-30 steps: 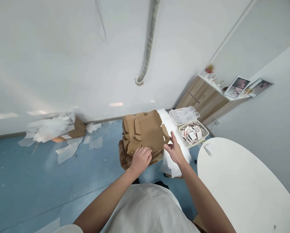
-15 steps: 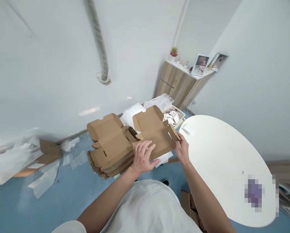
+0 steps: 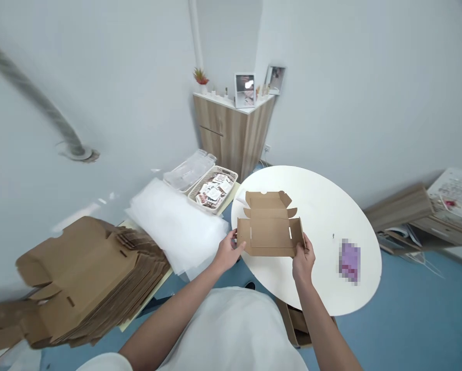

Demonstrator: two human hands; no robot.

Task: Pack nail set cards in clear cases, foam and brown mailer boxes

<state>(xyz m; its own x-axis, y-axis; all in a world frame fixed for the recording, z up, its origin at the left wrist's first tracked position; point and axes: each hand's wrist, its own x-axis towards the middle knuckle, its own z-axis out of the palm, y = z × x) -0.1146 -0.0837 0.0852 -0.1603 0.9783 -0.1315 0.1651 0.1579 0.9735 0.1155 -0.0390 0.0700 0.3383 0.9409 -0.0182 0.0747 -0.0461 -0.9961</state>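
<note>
Between my two hands is a brown cardboard box blank [image 3: 269, 234], partly unfolded, with its slotted side flaps tilted up and its lid part spread away from me. It is held over the near left part of a white oval table [image 3: 316, 206]. My left hand [image 3: 230, 251] grips its left edge, thumb on the near corner. My right hand [image 3: 303, 259] pinches the right side flap near the front corner. To the left lies a tall stack of similar flat cardboard blanks [image 3: 87, 273].
White sheets [image 3: 177, 221] lie beside the stack. Behind them are a basket of small printed cards [image 3: 213, 190] and a clear plastic container [image 3: 190, 170]. A wooden cabinet [image 3: 231, 134] stands in the corner. A blurred purple item [image 3: 350, 262] rests on the table.
My view has turned right. The cardboard blank has moved from beside the stack to over the white table. My left hand, earlier spread on the blank, now grips its left edge.
</note>
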